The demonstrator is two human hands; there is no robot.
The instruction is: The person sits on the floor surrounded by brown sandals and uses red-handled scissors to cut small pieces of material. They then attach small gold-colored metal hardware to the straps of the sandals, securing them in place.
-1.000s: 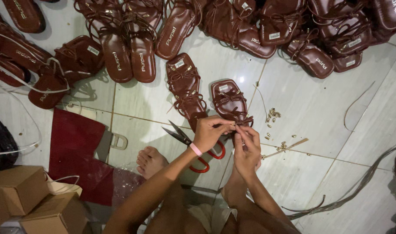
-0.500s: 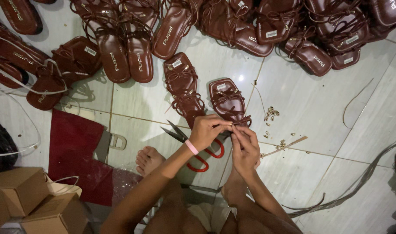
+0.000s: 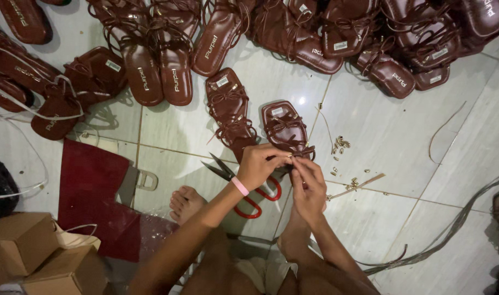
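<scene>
Two brown cardboard boxes sit bottom left.

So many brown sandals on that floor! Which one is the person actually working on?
The square-toed sandal lying alone just above both hands: the left hand and right hand pinch its laces at the heel end. The rest lie untouched, mostly heaped along the top.

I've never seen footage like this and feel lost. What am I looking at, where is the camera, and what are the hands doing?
The camera sits on a person's head and looks down at their own two bare hands; there is no machine. The person sits on a white tiled floor, one bare foot showing. The left hand and right hand meet at the lace of a dark red strappy sandal and pinch it. Red-handled scissors lie beneath the left wrist. Many matching sandals are heaped along the top, small gold metal bits lie to the right, and cardboard boxes sit bottom left.
</scene>
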